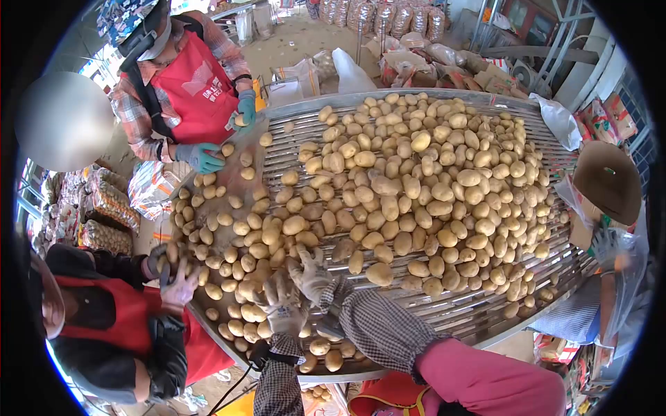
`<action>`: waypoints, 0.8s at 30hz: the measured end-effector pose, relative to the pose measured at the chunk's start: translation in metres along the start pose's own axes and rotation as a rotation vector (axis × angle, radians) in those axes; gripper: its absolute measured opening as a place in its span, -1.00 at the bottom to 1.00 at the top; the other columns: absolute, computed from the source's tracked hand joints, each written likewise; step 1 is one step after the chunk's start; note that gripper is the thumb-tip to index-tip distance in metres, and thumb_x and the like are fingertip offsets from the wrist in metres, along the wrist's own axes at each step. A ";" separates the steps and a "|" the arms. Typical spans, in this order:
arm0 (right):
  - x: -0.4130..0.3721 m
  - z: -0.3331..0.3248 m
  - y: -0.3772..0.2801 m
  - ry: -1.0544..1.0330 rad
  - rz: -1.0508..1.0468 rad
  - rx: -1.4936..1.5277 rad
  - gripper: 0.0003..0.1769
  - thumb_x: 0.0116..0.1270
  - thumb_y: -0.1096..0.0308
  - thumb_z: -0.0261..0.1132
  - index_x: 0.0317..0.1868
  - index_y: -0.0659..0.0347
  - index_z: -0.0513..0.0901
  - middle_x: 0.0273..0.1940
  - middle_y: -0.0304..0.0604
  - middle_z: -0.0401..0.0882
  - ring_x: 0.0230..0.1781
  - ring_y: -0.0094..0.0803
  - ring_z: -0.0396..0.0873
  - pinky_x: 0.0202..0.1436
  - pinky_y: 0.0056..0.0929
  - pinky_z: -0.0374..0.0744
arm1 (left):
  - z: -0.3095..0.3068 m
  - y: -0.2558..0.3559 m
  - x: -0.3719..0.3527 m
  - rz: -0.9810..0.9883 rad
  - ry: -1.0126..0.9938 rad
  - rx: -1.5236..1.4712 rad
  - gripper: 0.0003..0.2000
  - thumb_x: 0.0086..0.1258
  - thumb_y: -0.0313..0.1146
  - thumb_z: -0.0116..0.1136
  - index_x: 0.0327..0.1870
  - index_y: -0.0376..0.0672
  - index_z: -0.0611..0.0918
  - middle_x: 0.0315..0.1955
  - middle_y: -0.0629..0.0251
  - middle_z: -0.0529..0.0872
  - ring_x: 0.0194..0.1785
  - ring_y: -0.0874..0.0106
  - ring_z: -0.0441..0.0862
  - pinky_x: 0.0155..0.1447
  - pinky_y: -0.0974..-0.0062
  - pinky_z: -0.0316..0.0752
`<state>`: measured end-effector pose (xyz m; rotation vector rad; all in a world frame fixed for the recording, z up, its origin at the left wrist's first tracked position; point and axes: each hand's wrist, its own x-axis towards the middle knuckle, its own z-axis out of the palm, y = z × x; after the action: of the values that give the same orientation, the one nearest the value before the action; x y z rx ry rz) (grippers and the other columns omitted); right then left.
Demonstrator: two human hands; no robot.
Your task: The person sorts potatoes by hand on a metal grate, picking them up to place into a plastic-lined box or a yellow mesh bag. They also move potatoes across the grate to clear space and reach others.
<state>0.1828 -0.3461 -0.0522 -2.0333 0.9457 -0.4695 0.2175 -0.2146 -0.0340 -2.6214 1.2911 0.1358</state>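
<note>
A large heap of yellow-brown potatoes (409,187) covers a slatted metal sorting table (485,312). Both my hands wear whitish work gloves and checked sleeves and reach in from the bottom edge. My left hand (281,305) lies palm-down on the potatoes at the near left, its fingers curved over them; whether it grips one is hidden. Just to the right and slightly further in, my right hand (311,274) rests on the pile with its fingers spread, touching potatoes but holding none.
A person in a red apron with teal gloves (201,156) works at the far left corner. Another person's gloved hand (177,286) is on potatoes at the near left. A third person in a straw hat (609,182) stands at the right. Filled mesh sacks (104,208) lie around.
</note>
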 end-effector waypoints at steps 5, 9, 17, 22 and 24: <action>0.043 -0.001 -0.083 -0.364 0.128 -0.172 -0.07 0.44 -0.20 0.18 0.63 0.03 0.04 0.52 0.33 0.07 0.54 0.34 0.11 0.55 0.10 0.25 | -0.024 -0.044 0.040 -0.352 -0.073 -0.297 -0.32 0.55 0.13 -0.13 0.65 0.22 0.14 0.68 0.22 -0.04 0.68 -0.11 -0.17 0.54 -0.47 -0.41; 0.036 0.042 -0.005 -0.512 -0.212 0.258 -0.20 0.41 -0.09 0.25 0.57 -0.06 0.22 0.53 0.09 0.19 0.48 0.16 0.26 0.51 0.17 0.25 | -0.036 -0.041 0.035 -0.428 -0.007 -0.367 -0.35 0.41 -0.09 0.04 0.57 0.11 0.31 0.64 0.11 0.04 0.62 -0.10 0.00 0.58 -0.25 -0.06; 0.092 -0.233 0.110 0.119 -0.520 -0.609 -0.32 0.44 0.11 0.24 0.51 0.07 0.29 0.50 0.09 0.24 0.49 -0.07 0.24 0.62 0.04 0.13 | -0.079 0.065 0.109 0.186 0.463 -0.494 -0.47 0.42 -0.05 0.18 0.40 0.08 0.51 0.47 0.18 0.32 0.53 0.18 0.26 0.61 -0.13 0.05; 0.172 -0.298 0.103 -0.081 -0.115 -0.604 -0.24 0.46 0.03 0.14 0.56 0.19 0.20 0.55 0.11 0.18 0.59 0.08 0.11 0.65 0.07 0.05 | -0.116 0.142 0.232 0.490 0.367 -0.743 -0.38 0.42 -0.15 0.12 0.51 -0.06 0.36 0.50 0.07 0.35 0.54 0.01 0.25 0.62 -0.12 0.00; 0.207 -0.276 0.114 -0.062 -0.180 -0.646 -0.26 0.47 0.05 0.14 0.55 0.18 0.22 0.56 0.10 0.16 0.60 0.08 0.11 0.64 0.07 0.07 | -0.126 0.169 0.281 0.486 0.344 -0.504 -0.37 0.48 -0.08 0.02 0.56 0.00 0.31 0.54 0.09 0.29 0.56 0.01 0.24 0.62 -0.10 0.03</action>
<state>0.0963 -0.6923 0.0164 -2.7127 0.9593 -0.2002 0.2534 -0.5606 0.0128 -2.7366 2.2616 0.0957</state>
